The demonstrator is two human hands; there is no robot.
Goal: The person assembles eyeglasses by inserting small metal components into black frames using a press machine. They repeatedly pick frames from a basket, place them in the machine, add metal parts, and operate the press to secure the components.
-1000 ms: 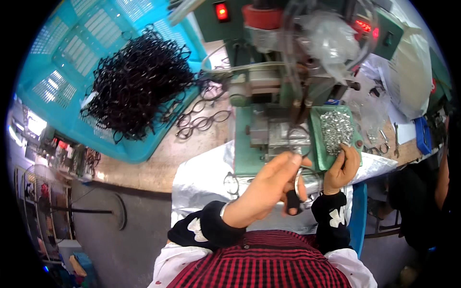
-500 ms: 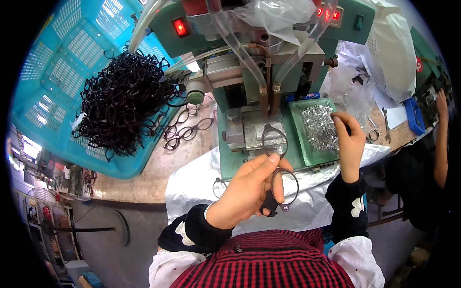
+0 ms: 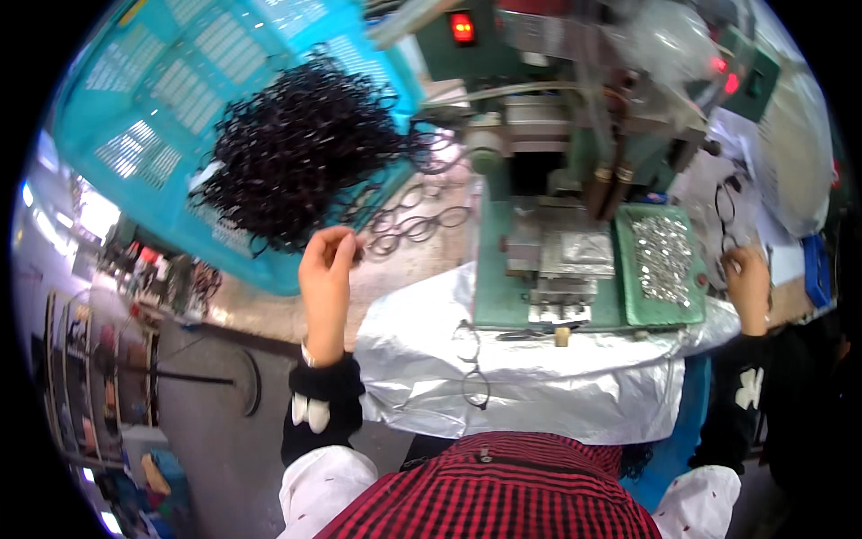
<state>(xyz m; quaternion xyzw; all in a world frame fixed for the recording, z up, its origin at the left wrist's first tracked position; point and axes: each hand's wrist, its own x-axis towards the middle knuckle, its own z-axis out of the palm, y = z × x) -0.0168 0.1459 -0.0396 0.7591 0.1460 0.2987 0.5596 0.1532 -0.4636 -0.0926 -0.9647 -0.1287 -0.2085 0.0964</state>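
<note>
My left hand (image 3: 326, 269) reaches to the near edge of a heap of black eyeglass frames (image 3: 296, 153) spilling out of a teal plastic basket (image 3: 153, 135). Its fingertips are pinched on one black eyeglass frame (image 3: 357, 251) at the heap's edge. My right hand (image 3: 747, 287) is far to the right, past a green tray of small metal parts (image 3: 663, 256), fingers curled. It touches a dark eyeglass frame (image 3: 723, 207) lying on white paper, and whether it grips that frame is hidden. Between my hands stands a green press machine (image 3: 548, 242).
Loose frames (image 3: 417, 225) lie on the bench between basket and machine. A silver sheet (image 3: 539, 386) hangs over the bench front with a thin pair of glasses (image 3: 471, 364) on it. Red lamps (image 3: 462, 27) glow on the machine. A blue box (image 3: 815, 269) sits far right.
My left hand left the machine's front, where it held a frame, and swung left to the heap. My right hand moved from the parts tray further right.
</note>
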